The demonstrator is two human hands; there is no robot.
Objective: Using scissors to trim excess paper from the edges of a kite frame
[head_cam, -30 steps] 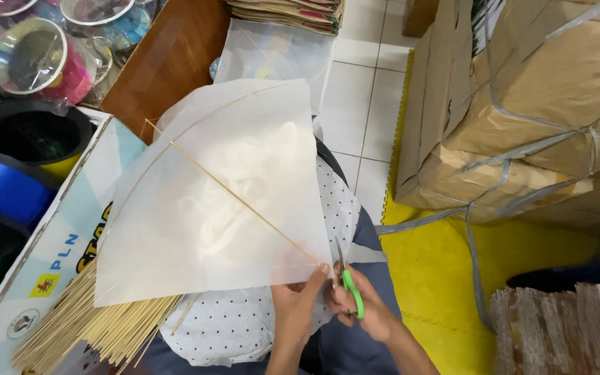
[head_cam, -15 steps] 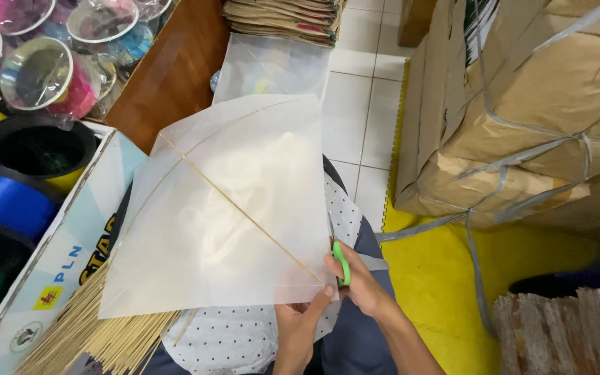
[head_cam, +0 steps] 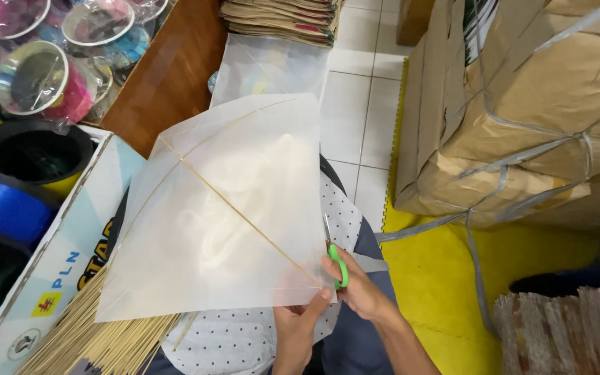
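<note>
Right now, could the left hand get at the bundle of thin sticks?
Probably yes: the left hand pinches the paper kite at its lower corner, the sticks lie just beside it, nothing between, though it must let go first.

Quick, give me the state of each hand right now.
Left hand: closed, pinching the bottom corner of the white paper kite.
Right hand: closed on the green-handled scissors at the kite's right edge.

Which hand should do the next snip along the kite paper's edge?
Probably the right hand: it holds the green-handled scissors, with the blades at the right edge of the white kite paper. The left hand pinches the paper's bottom corner, steadying it.
</note>
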